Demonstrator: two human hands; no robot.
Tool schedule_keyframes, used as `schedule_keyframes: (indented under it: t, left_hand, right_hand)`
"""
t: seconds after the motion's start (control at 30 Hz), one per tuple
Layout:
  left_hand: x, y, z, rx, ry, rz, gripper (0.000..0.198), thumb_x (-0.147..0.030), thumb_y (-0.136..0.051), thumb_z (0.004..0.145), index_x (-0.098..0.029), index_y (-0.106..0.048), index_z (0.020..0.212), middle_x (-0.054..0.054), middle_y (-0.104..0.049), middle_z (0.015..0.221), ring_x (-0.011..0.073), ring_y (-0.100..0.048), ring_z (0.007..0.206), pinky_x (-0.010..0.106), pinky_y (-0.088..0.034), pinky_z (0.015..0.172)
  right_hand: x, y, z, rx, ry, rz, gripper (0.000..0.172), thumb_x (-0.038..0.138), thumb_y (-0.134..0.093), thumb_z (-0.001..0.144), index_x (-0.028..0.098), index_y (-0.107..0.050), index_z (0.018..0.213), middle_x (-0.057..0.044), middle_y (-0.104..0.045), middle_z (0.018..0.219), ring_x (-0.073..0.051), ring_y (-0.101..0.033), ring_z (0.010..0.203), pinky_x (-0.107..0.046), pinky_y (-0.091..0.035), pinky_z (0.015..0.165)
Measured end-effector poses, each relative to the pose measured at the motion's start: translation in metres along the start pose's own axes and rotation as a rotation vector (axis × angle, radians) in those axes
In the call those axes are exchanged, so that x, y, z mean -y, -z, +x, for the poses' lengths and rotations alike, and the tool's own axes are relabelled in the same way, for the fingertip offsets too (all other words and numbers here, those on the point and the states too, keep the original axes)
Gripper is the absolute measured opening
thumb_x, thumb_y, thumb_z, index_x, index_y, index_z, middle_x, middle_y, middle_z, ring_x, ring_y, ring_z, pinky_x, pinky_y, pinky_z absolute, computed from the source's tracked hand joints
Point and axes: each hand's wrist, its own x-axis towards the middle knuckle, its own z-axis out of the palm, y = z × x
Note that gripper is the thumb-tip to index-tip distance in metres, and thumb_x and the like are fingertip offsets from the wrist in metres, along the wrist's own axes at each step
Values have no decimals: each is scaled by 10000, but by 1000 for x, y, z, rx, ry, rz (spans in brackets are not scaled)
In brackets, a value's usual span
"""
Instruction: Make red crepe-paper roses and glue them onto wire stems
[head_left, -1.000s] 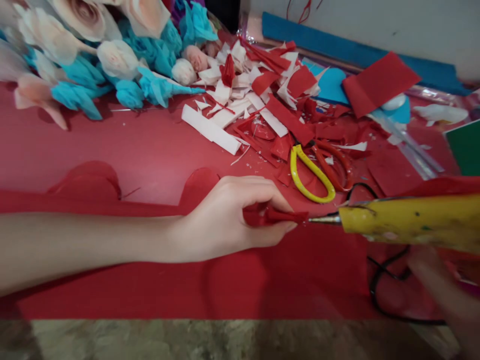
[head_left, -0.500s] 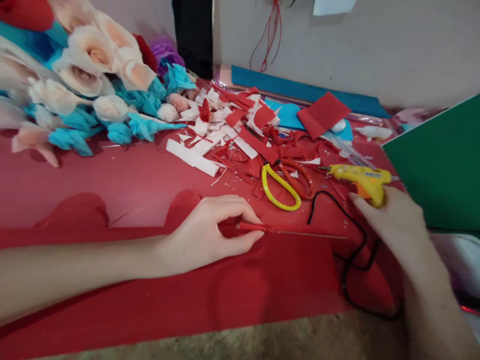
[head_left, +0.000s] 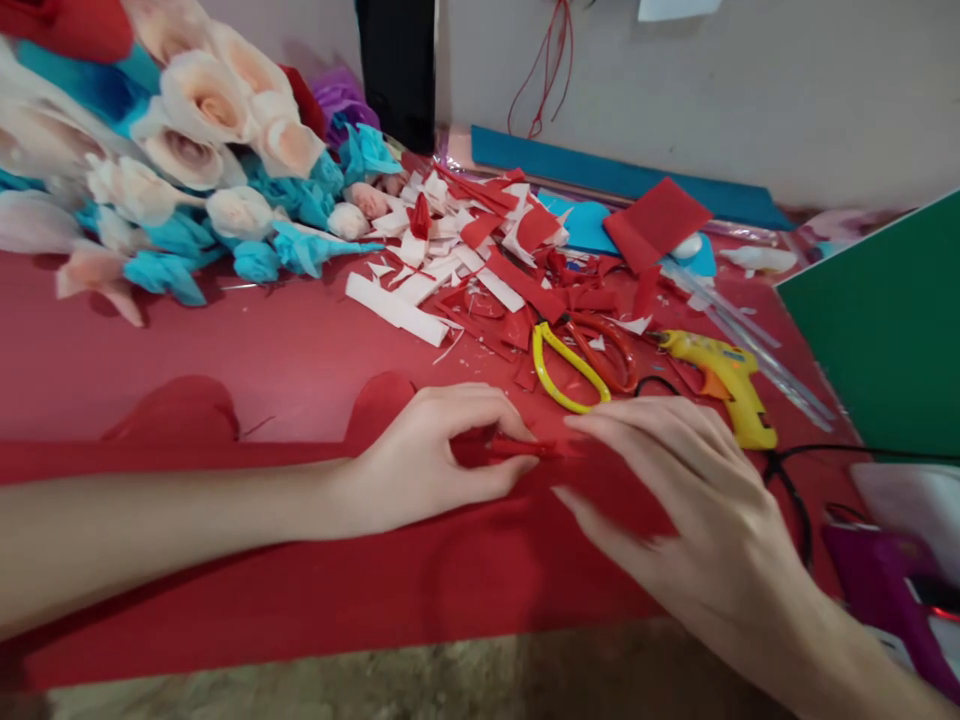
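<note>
I have the left hand (head_left: 420, 455) pinching a slim red paper piece (head_left: 516, 447) at five o'clock of centre, the right hand (head_left: 701, 510) spread, empty, at four. I judge this two-handed tip work, calling for a light pinch.

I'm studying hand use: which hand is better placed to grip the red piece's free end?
Probably the right hand: it's open beside that end, while the left hand pinches the red piece.
</note>
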Motion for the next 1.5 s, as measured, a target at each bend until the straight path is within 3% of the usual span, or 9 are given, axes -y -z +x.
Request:
schedule_keyframes:
  t: [0.2,0.6,0.93,1.17,1.5]
  left_hand:
    - [3,2,-1,33,-30,7,47,-112,-610,730,-112,-617,776,34,-643,790,120,-588,739,212,-466,683]
    - [1,4,2,54,-42,29,53,-116,-602,739,-101,-622,786,34,-650,769,114,-588,730,197,-466,672]
    - [3,3,4,18,104,-128,17,-133,-628,723,-142,-624,736,-7,-646,736,104,-598,685,194,-482,649]
    - [2,2,4,-23,93,-152,31,-131,-642,712,-143,-639,740,-10,-652,725,95,-590,667,181,-489,625]
    - [1,2,5,-37,107,-186,12,-139,-640,718,-143,-639,729,-5,-664,721,100,-602,657,183,-506,603]
  right_hand:
    - [-5,-18,9,-4,-19,134,109,132,-591,737,140,-570,843,-41,-625,817,-177,-556,780,-346,-454,721]
    - [1,-12,12,-19,-12,122,34,137,-598,765,167,-595,779,-11,-639,780,-158,-554,797,-329,-442,771]
    - [-1,-14,11,-60,93,-28,76,114,-601,772,140,-627,839,-46,-681,794,-212,-597,752,-404,-444,690]
    - [-2,-20,5,-133,103,-68,154,105,-547,810,228,-628,856,14,-686,795,-199,-602,731,-415,-417,697]
    - [1,-14,-3,-122,163,-121,220,57,-551,804,227,-580,940,6,-698,851,-198,-626,762,-417,-389,676]
